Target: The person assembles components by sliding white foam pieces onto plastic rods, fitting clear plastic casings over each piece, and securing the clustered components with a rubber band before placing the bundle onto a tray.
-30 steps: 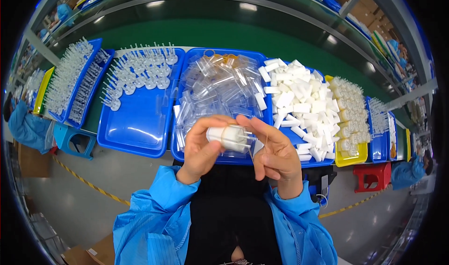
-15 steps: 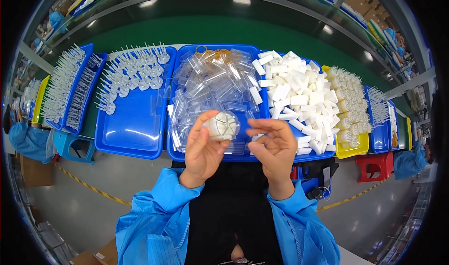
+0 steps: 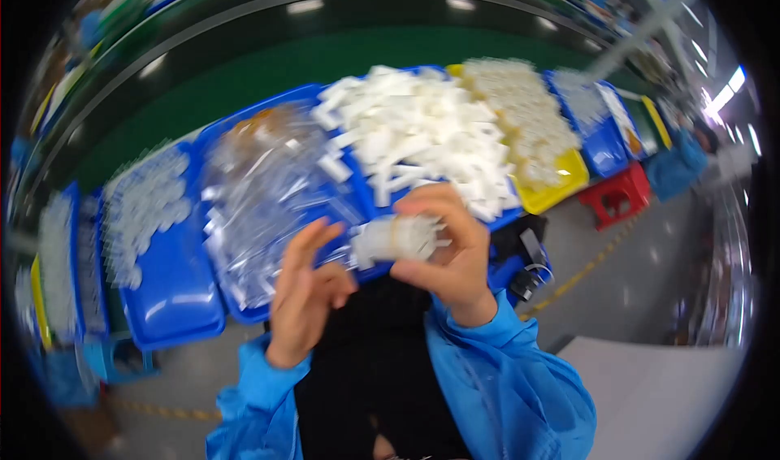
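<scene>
My right hand (image 3: 459, 257) grips a round white bundle (image 3: 398, 239) from its right side, thumb below and fingers above. A thin yellowish band seems to run around the bundle's middle, and its ends look segmented, though motion blurs them. My left hand (image 3: 305, 289) is off the bundle to the left, fingers apart and holding nothing. Behind the left hand lies a blue tray of clear plastic pieces (image 3: 264, 192), with orange-brown rubber bands (image 3: 258, 127) at its far end. Beyond the right hand, white blocks (image 3: 414, 135) are heaped in another blue tray.
Farther left, a blue tray (image 3: 175, 301) holds clear stemmed parts (image 3: 150, 204). A yellow tray (image 3: 561, 180) with rows of similar bundles stands right of the blocks. A red stool (image 3: 616, 200) and a co-worker in a blue sleeve (image 3: 674, 167) are at the right.
The bundle has passed from my left hand to my right hand. My left hand has let go and opened. The view has turned toward the right, shifting the trays leftward.
</scene>
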The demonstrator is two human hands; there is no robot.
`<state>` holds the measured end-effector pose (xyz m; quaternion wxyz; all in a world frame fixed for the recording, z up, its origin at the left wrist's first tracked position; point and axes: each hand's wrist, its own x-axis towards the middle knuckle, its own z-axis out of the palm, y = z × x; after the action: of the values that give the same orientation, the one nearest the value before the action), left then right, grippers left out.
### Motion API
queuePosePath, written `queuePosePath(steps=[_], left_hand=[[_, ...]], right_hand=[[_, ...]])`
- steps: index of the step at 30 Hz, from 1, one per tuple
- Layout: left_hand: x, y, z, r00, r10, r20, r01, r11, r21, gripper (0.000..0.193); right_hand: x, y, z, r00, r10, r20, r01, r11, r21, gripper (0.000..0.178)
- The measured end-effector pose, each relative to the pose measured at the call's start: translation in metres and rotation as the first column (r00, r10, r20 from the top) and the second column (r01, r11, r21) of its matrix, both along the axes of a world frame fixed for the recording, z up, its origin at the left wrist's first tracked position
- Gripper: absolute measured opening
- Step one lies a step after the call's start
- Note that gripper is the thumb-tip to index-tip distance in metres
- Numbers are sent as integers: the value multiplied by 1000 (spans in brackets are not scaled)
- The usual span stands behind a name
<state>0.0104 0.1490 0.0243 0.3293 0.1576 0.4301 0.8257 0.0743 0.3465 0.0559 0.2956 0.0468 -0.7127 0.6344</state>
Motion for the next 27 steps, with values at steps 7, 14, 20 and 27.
queuePosePath(steps=[7, 14, 20, 27], left_hand=[[4, -52, 4, 891, 198, -408, -258, 961, -98, 34], [4, -61, 7, 872, 293, -393, -403, 885, -234, 25], [-45, -149, 2, 373, 269, -888, -919, 240, -313, 9], [-107, -281, -31, 387, 41, -921, -842, -392, -371, 17]], right_hand=[[86, 205, -40, 443, -886, -135, 893, 450, -26, 36], [97, 295, -91, 569, -755, 326, 625, 655, 425, 45], [136, 272, -87, 472, -879, -64, 837, 424, 347, 34], [4, 77, -31, 848, -476, 232, 248, 745, 619, 30]])
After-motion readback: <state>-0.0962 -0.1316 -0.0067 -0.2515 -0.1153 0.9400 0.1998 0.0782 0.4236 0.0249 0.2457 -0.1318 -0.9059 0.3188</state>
